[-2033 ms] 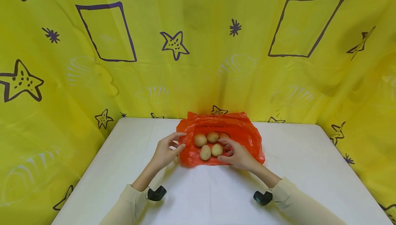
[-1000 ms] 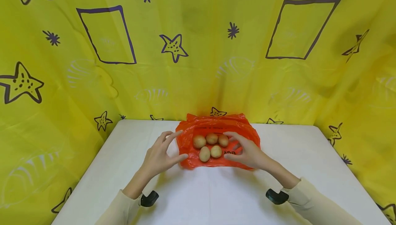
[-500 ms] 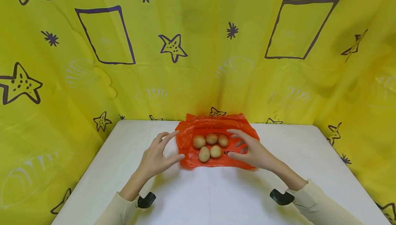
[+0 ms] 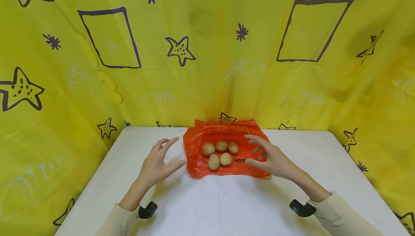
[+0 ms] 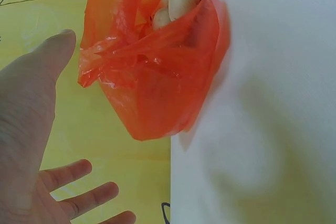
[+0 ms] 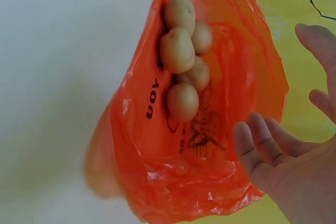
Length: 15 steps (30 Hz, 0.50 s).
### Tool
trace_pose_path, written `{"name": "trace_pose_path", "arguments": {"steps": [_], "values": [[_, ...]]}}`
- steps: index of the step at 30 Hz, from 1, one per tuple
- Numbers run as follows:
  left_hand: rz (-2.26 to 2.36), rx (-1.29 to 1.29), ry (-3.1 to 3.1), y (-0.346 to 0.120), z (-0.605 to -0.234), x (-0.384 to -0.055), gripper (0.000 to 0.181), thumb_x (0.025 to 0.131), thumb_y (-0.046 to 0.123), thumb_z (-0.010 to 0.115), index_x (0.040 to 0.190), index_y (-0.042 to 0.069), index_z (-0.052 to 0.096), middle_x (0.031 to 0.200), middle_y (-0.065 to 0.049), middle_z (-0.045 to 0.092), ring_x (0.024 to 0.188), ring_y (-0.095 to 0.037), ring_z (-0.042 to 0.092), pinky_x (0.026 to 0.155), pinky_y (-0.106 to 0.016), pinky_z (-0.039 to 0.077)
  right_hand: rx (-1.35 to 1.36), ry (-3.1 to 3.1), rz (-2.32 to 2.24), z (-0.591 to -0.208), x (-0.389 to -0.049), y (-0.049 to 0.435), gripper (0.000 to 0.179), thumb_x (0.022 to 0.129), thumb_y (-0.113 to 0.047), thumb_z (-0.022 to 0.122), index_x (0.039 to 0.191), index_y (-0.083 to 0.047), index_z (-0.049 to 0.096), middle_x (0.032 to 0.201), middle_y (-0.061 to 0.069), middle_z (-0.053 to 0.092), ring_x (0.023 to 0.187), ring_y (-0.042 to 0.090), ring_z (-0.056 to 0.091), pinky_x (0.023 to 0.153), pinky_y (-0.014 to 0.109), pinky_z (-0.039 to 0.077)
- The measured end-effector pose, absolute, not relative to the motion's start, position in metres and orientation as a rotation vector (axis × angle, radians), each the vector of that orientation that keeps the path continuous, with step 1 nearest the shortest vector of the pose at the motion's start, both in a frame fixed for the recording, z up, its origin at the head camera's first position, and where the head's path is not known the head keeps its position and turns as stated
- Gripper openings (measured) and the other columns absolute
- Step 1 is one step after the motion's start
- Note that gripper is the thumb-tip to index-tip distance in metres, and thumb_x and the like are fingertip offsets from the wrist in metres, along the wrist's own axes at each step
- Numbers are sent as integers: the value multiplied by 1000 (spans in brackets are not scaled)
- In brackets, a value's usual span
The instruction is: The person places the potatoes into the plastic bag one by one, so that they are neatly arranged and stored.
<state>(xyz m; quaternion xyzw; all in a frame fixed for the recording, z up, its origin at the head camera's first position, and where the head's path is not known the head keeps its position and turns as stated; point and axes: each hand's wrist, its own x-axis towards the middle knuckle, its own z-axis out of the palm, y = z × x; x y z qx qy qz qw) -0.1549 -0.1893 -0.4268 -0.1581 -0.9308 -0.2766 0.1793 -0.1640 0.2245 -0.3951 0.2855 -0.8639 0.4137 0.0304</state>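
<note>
A red plastic bag with dark printing lies spread at the back of the table, its mouth facing me. Several small round potatoes rest in it in two rows. Left of the bag, my left hand hovers with fingers spread, apart from the plastic; the left wrist view shows the same hand holding nothing. My right hand hangs over the bag's right side, thumb and fingers apart. In the right wrist view, that hand holds nothing, and the potatoes lie farther inside the bag.
The white table stretches in front of the bag and to both sides. A yellow curtain with drawn starfish hangs around its back and sides. Black wrist devices sit at both sleeves.
My right hand has let go of the potato at the right of the front row and drawn back to the right. My left hand has moved left and away from the bag. The potatoes lie still.
</note>
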Motion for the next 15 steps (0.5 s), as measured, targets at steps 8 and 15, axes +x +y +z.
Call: {"name": "trace_pose_path", "arguments": {"steps": [8,15], "values": [[-769,-433,-2634,-195,-428,-157,77,82,55,81,151,38,49,140,-4,51,113,-28,57,73,-47,55,848,-2659,1260,-396,-164,233,74,88,-28,83,152,-21,46,130,4,60,99,20,66,82,43,60],[-747,-419,-2638,-201,-429,-160,77,82,54,81,151,38,49,138,-5,52,110,-29,58,74,-48,54,828,-2661,1228,-394,-163,244,73,89,-26,82,152,-17,46,131,10,61,100,31,66,78,41,59]]}}
